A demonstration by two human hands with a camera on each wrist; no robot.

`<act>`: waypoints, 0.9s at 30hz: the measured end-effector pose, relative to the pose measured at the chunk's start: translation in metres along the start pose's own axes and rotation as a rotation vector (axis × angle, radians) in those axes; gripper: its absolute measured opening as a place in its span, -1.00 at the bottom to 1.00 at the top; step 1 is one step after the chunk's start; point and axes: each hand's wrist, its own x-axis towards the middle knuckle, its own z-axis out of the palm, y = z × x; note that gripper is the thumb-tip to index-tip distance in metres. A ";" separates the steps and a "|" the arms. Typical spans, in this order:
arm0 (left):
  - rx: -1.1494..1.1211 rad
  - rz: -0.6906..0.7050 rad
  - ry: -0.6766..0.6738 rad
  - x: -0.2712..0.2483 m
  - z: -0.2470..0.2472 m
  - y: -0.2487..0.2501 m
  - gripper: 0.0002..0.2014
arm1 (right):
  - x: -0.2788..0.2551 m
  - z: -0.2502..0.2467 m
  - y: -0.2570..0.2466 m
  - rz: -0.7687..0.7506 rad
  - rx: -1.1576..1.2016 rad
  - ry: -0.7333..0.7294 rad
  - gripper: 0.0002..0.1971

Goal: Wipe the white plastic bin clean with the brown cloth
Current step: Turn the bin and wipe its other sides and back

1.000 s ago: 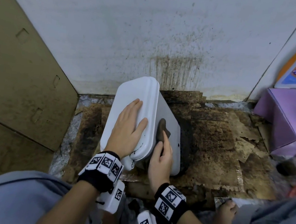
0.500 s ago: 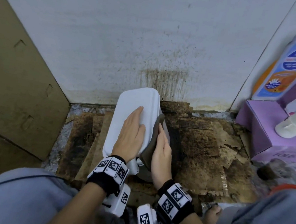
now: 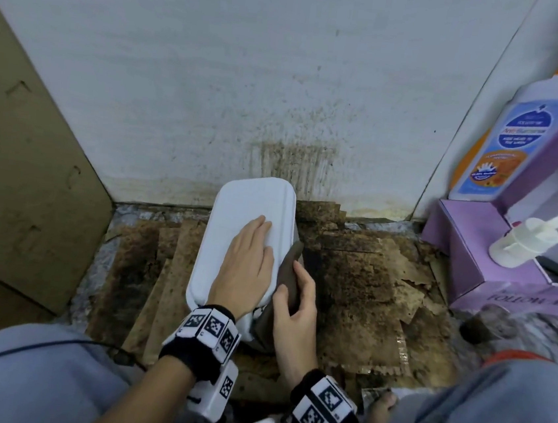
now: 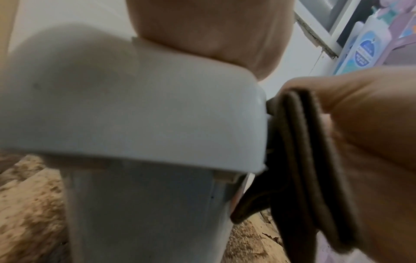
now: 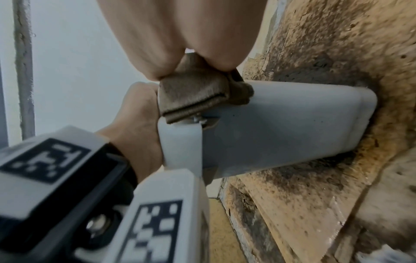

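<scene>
1 bin, 1 cloth, 2 hands.

Wall: pale, speckled with dark spots, a streaked brown stain low down at the floor line.
Cardboard sheet: plain brown, leaning at the left, small cut flaps in its face.
Floor covering: overlapping pieces of brown card, heavily blotched dark, torn and peeling at the right.
Purple box: at the right on the floor, light lettering on its near side.
Spray bottle: whitish, resting on the purple box.
Blue-and-orange bottle: large, label facing out, upright behind the purple box.
Trousers: grey-blue, over both knees at the bottom corners.
Bare toes: on the floor by the right knee.
</scene>
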 end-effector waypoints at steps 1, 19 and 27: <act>0.019 0.005 -0.006 0.000 0.001 0.000 -0.49 | 0.004 0.000 -0.001 0.006 0.000 -0.001 -0.56; 0.072 0.020 -0.019 0.002 0.002 0.009 -0.49 | 0.035 -0.005 0.000 0.024 -0.137 -0.058 -0.52; -0.164 -0.033 0.013 0.000 0.006 0.021 -0.51 | 0.009 -0.009 0.017 0.005 -0.155 0.050 -0.57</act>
